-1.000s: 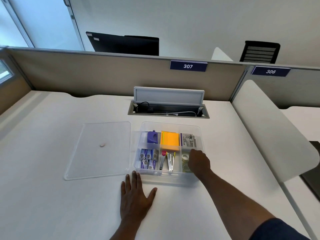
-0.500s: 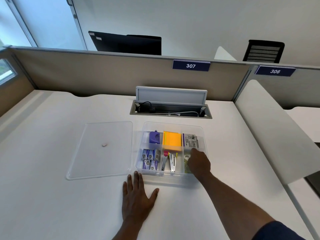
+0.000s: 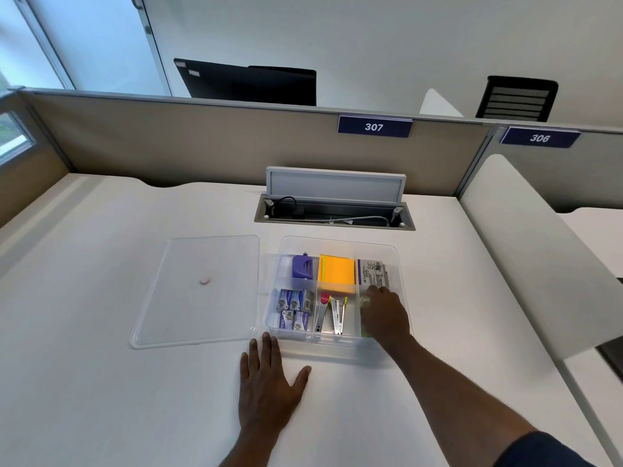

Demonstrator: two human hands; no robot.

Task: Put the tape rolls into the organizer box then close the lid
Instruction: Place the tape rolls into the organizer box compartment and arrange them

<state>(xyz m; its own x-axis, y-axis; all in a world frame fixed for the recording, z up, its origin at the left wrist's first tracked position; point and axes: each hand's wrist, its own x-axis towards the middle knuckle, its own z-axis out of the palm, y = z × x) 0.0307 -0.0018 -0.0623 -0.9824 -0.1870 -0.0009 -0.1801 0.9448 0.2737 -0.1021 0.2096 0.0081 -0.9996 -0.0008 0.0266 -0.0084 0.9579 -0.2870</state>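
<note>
A clear organizer box [image 3: 401,264] stands open on the white desk, split into compartments. My right hand [image 3: 386,315] is down inside its near right compartment, covering a clear tape roll [image 3: 364,301] of which only a sliver shows; whether the fingers grip it cannot be told. The clear lid [image 3: 199,291] lies flat on the desk just left of the box. My left hand [image 3: 268,389] rests flat on the desk, fingers spread, its fingertips near the box's front left corner.
The other compartments hold a purple sharpener [image 3: 302,266], orange sticky notes [image 3: 338,273], a labelled packet [image 3: 373,273], staple boxes [image 3: 294,308] and metal clips [image 3: 332,315]. An open cable tray [image 3: 333,215] sits behind the box. A white divider panel [image 3: 539,257] borders the right.
My right hand has stayed inside the near right compartment, shifting only slightly. The left hand rests where it was. The view has drifted a little.
</note>
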